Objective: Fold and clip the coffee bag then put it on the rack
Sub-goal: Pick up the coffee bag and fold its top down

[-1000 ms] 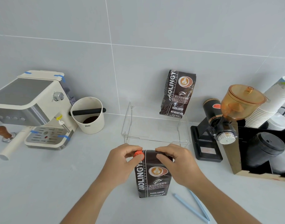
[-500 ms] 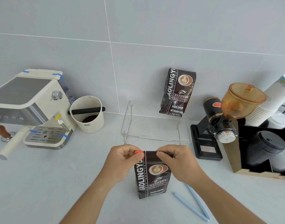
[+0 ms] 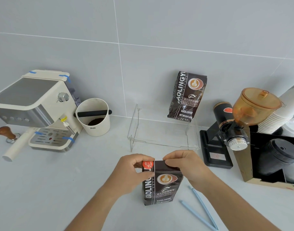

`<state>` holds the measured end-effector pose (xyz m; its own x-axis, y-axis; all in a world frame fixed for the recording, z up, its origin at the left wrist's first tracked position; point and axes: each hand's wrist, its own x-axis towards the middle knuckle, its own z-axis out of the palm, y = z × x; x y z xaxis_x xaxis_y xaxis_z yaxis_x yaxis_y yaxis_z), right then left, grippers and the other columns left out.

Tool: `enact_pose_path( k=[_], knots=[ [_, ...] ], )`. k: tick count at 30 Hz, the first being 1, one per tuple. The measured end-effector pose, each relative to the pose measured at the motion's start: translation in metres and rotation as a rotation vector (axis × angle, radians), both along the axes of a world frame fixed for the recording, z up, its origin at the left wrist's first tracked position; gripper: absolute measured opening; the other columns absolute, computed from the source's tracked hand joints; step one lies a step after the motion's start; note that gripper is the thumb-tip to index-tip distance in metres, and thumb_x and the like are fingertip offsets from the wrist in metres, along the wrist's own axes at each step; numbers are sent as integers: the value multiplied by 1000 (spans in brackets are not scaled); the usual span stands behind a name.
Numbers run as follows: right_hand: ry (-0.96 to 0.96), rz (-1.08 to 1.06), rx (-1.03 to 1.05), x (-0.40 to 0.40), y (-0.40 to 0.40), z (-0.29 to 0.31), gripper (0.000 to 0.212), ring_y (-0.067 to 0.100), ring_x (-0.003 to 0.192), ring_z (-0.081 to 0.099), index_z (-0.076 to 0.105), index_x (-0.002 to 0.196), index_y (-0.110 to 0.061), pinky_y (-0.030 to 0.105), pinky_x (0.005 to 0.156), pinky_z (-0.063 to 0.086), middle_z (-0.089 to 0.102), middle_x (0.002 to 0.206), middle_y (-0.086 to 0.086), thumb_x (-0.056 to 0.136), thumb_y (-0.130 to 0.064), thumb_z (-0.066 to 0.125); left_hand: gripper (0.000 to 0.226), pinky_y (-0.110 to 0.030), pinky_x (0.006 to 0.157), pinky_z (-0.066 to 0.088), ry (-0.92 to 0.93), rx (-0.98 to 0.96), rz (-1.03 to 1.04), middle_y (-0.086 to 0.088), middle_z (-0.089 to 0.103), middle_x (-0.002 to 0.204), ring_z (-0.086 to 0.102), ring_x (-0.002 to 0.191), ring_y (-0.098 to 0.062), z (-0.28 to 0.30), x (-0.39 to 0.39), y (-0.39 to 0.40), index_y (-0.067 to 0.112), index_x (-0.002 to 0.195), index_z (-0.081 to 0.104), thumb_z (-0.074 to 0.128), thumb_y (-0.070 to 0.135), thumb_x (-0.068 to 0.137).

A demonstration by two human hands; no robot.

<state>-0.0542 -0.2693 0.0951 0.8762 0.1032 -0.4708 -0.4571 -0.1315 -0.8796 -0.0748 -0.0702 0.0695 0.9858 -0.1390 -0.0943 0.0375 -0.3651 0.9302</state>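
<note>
A dark brown coffee bag [image 3: 161, 185] stands upright on the grey counter in front of me. Its top edge is folded over, with a round red label showing at the top left corner. My left hand [image 3: 134, 169] pinches that left corner. My right hand [image 3: 184, 164] pinches the top right of the fold. Behind the bag stands a clear acrylic rack [image 3: 163, 130]. A second coffee bag [image 3: 187, 96] stands on the rack's right side, leaning on the wall. A light blue bag clip [image 3: 201, 210] lies open on the counter, right of the bag.
A cream espresso machine [image 3: 34, 109] with a tamper [image 3: 7, 133] stands at the left. A white knock box [image 3: 93, 117] sits beside it. A black grinder with an amber hopper [image 3: 233, 124], stacked paper cups [image 3: 279, 114] and black lids [image 3: 279, 157] fill the right.
Both hands have rolled the bag's top down a little further; the red label now shows more plainly at the left corner. The bag stays in place.
</note>
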Motion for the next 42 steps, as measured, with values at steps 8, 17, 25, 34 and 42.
enact_pose_path(
  k=[8, 17, 25, 34, 42],
  knots=[
    [-63, 383, -226, -3, -15, 2, 10, 8, 71, 68, 80, 89, -14, 18, 64, 47, 78, 87, 6, 80, -14, 74, 19, -20, 78, 50, -72, 104, -97, 9, 71, 87, 66, 84, -7, -7, 0, 5, 35, 80, 77, 74, 16, 79],
    [-536, 433, -544, -16, -28, -13, 9, 8, 72, 69, 79, 89, -24, 25, 67, 54, 78, 80, -12, 85, -21, 71, 7, -32, 78, 52, -8, 161, -232, 11, 71, 87, 68, 83, -7, -8, 13, 13, 26, 79, 77, 72, 24, 82],
    [-563, 356, -500, -12, -41, -19, 8, 7, 74, 71, 81, 87, -22, 30, 74, 56, 79, 81, -14, 84, -19, 74, 9, -27, 71, 53, -23, 187, -277, 8, 72, 86, 68, 80, -5, -10, 17, 17, 20, 86, 77, 68, 21, 85],
    [-410, 246, -361, -20, -59, -25, 17, -6, 86, 72, 79, 100, -20, 6, 79, 51, 78, 87, -19, 86, -13, 71, 10, -15, 75, 51, 3, 110, -205, 9, 75, 86, 70, 79, -6, -20, 14, 23, 18, 86, 77, 68, 14, 86],
    [-47, 179, -794, -53, -120, -94, 17, 9, 85, 66, 74, 102, -25, 16, 78, 46, 72, 94, -9, 88, -26, 64, 10, -19, 74, 51, -33, 95, -190, 3, 73, 81, 69, 77, -12, -23, 12, 19, 15, 84, 77, 68, 11, 86]
  ],
)
